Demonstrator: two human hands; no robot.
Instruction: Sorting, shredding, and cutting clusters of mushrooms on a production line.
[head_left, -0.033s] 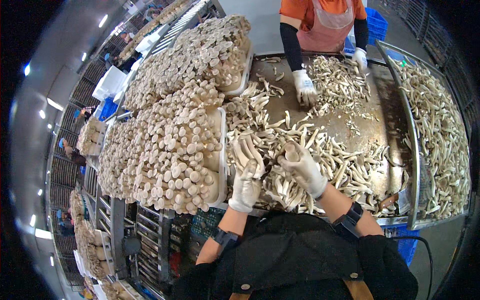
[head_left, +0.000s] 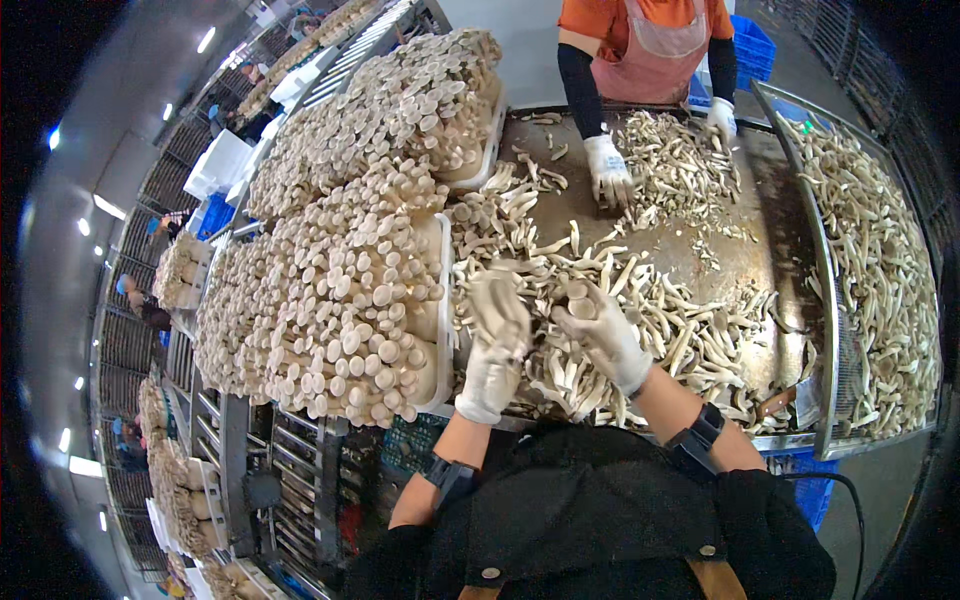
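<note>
My gloved left hand (head_left: 492, 375) is closed round a small bunch of long-stemmed mushrooms (head_left: 497, 305), which motion blurs. To its right, my gloved right hand (head_left: 612, 342) has a single mushroom (head_left: 578, 298) between thumb and fingers, its round end showing. Beneath and around both hands spreads a pile of loose pale mushrooms (head_left: 680, 340) on the metal table (head_left: 740, 265). Left of my left hand stands a white tub (head_left: 444, 300) packed with a dense cluster of mushrooms (head_left: 330, 310), caps outward.
Across the table a co-worker's gloved hand (head_left: 608, 172) touches a heap of smaller pieces (head_left: 675, 170). A mesh tray (head_left: 822, 300) of mushrooms lines the right side. A wooden-handled blade (head_left: 778, 402) lies by its near corner. A roller conveyor (head_left: 290, 480) runs at lower left.
The bunch in my left hand has shifted slightly and become blurred. My right hand has moved a little left with its mushroom.
</note>
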